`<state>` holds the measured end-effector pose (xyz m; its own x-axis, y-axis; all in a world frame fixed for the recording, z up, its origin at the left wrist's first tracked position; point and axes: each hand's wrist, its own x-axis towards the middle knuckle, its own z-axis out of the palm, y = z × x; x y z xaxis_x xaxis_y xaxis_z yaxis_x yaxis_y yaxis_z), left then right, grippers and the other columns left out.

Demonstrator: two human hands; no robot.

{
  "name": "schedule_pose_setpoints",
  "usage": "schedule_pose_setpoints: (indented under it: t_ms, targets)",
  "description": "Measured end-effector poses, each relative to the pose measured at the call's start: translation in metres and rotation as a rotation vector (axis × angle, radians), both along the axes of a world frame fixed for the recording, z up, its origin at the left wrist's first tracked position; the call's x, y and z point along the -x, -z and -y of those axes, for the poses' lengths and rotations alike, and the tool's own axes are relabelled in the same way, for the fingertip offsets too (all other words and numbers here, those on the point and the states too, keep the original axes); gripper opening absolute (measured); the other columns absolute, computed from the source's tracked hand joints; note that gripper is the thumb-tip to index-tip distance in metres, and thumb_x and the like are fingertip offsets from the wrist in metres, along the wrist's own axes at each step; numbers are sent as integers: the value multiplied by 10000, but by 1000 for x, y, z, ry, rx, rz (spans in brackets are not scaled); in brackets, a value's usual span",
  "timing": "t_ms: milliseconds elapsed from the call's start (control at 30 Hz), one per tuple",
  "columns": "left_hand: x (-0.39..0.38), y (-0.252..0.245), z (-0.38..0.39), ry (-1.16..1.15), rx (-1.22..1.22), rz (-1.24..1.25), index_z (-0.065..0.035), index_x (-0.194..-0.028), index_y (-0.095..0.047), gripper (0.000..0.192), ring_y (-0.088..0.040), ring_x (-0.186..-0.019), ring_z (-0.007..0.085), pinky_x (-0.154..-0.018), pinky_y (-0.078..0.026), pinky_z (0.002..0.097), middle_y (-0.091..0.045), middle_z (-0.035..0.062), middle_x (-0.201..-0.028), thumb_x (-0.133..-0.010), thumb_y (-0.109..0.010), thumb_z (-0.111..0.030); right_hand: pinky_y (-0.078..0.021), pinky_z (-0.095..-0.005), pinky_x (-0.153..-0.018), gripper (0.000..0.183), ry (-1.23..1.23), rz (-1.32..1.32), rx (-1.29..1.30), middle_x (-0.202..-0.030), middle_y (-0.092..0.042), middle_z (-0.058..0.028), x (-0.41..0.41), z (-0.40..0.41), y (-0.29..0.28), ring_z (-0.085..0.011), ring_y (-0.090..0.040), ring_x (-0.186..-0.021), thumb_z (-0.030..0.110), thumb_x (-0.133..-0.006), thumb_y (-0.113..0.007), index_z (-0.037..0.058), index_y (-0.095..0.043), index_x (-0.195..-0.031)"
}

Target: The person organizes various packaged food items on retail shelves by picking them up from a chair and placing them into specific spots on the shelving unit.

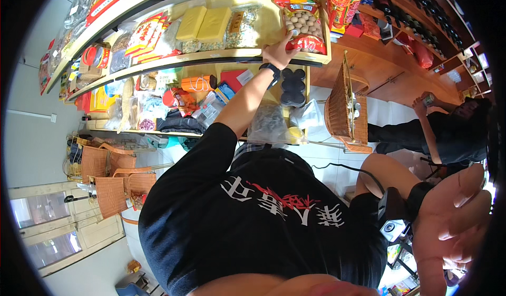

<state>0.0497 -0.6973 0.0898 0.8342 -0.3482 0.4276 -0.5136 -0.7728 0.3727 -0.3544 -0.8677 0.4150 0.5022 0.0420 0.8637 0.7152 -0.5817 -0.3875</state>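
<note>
My left hand (278,55), with a black band on its wrist, reaches to the upper shelf. Its fingers touch the near left edge of a clear and red plastic bag of dried longans (303,25); whether they grip it is unclear. The bag lies at the shelf's right end. My right hand (450,225) is raised close to the camera at the right, palm showing, fingers apart and holding nothing. A small camera (390,229) is strapped to that wrist.
Yellow packets (203,23) and bagged dried goods lie along the upper shelf. Below, a lower shelf (158,132) holds boxes and bags. A wicker basket (340,114) stands at right; beyond it another person (446,134) holds a small container. Wicker chairs (108,193) stand at left.
</note>
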Motion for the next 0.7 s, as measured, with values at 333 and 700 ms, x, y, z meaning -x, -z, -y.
schedule_pose_setpoints:
  t_ms: [333,700]
  targets:
    - [-12,-15,10,79,178,-73,-158,-1244,-518,459,-614,-775,347,-702,-476,438,-634,192,-843,-838,-540,-370,-300,-303,-731,269,-172,122,-118,-742,-441,58,-14,-8,-3,-64,-390,-680,458,-795,-543,203,-473,-844]
    - [13,-50,-38,65,412,-104,-95,-970,-664,252,-614,-703,372,-629,-495,410,-618,198,-744,-845,-527,-265,-436,-203,-700,191,30,-303,-392,-829,-592,-20,-161,-51,97,-73,-534,-758,17,-830,-578,-18,-598,-1017]
